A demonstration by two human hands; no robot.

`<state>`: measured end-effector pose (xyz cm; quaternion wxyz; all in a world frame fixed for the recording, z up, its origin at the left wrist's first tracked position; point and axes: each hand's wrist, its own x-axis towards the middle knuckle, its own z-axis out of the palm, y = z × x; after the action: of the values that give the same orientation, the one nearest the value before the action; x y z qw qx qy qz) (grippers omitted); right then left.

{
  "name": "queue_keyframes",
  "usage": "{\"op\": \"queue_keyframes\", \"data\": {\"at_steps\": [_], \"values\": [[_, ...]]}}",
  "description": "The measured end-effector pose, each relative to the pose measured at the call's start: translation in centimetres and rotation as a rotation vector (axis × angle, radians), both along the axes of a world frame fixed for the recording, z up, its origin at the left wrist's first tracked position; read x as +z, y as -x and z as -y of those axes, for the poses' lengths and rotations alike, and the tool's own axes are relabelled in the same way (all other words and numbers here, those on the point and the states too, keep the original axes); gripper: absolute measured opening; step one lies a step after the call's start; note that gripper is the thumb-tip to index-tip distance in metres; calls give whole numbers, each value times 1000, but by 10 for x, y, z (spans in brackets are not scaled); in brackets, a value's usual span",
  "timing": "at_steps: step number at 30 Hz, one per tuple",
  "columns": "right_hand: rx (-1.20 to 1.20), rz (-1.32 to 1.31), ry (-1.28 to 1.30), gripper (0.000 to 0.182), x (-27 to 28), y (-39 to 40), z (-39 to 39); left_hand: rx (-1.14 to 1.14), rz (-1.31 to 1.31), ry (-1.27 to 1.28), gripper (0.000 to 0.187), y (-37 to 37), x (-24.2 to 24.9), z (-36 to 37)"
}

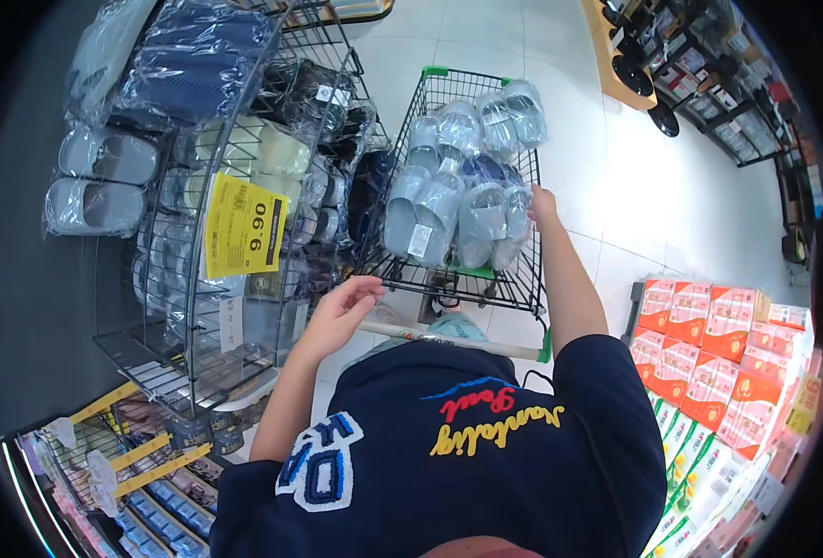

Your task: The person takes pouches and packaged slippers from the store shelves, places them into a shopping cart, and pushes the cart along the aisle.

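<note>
Lying inside a black wire shopping cart with green plastic corners are smooth, pale blue-grey slippers with broad foot straps, wrapped in clear, shiny plastic. Eight can be counted, in four pairs; one bears a white barcode label. One dark navy wrapped bundle shows partly among them. The right hand is at the cart's right side, beside the nearest slipper; whether it grips that or the wire rim, I cannot tell. The left hand, loosely curled, holds nothing visible near the cart's near left corner. Two more grey slippers sit at the far left, near one yellow price sign.
</note>
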<state>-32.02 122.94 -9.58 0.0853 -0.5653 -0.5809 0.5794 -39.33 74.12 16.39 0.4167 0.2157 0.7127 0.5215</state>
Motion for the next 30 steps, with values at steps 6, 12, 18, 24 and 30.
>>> {"op": "queue_keyframes", "data": {"at_steps": [6,12,18,24,30], "values": [[72,-262,-583,61,53,78,36,-60,-429,18,28,-14,96,21],[238,-852,-549,42,262,158,151,11,-680,-88,28,-17,205,74],[709,-1216,-418,43,407,207,298,402,-839,-124,43,38,248,149],[1325,-1059,-275,67,442,289,472,1052,-1052,157,75,255,193,221],[1234,-893,277,68,467,351,546,1346,-772,153,109,330,221,238]]}}
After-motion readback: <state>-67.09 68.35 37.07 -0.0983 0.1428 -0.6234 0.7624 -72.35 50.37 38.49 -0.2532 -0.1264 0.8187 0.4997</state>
